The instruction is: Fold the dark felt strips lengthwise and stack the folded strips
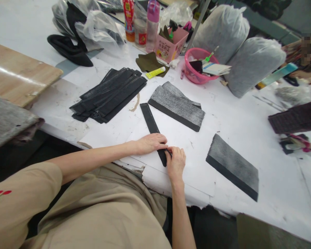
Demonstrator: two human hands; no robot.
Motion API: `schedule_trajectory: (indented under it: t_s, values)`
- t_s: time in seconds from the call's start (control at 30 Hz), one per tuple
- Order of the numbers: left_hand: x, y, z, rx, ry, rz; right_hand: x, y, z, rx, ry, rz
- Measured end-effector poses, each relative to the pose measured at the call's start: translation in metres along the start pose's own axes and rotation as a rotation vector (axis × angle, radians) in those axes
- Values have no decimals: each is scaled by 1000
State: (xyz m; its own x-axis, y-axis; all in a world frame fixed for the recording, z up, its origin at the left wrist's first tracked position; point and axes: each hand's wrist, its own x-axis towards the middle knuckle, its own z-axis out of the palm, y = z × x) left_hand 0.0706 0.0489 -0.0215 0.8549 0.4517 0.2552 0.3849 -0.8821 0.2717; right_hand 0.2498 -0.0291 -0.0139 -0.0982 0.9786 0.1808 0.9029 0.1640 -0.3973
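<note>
A narrow black fabric strip (149, 117) lies slantwise on the white-covered table in front of me. My left hand (150, 143) rests across its lower half, thumb and fingers closed together on the strip. At the strip's right edge, my right hand (176, 160) pinches a small dark piece of it between thumb and index finger, close to the left fingertips. The fingers hide part of that edge. Just beyond the strip are grey fuzzy fabric pieces with a black border (177, 105). A similar grey piece (233, 166) lies apart on the right.
A pile of black strips (111, 93) lies to the left. Farther back stand a pink basket (200, 77), a pink box (171, 45), bottles (152, 26) and full white bags (223, 29). A yellow tube (155, 72) lies before the box. A wooden board (18, 72) is at far left.
</note>
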Motion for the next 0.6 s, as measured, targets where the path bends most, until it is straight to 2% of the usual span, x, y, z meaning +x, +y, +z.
schedule_trajectory:
  t_s: [0.23, 0.43, 0.6]
  values:
    - [-1, 5, 4, -12, 28, -4, -6, 1, -4, 8, -17, -3]
    - [1, 13, 3, 15, -4, 7, -11, 2, -4, -5, -20, 16]
    - [1, 18, 5, -26, 46, -9, -14, 4, -7, 0, -24, 15]
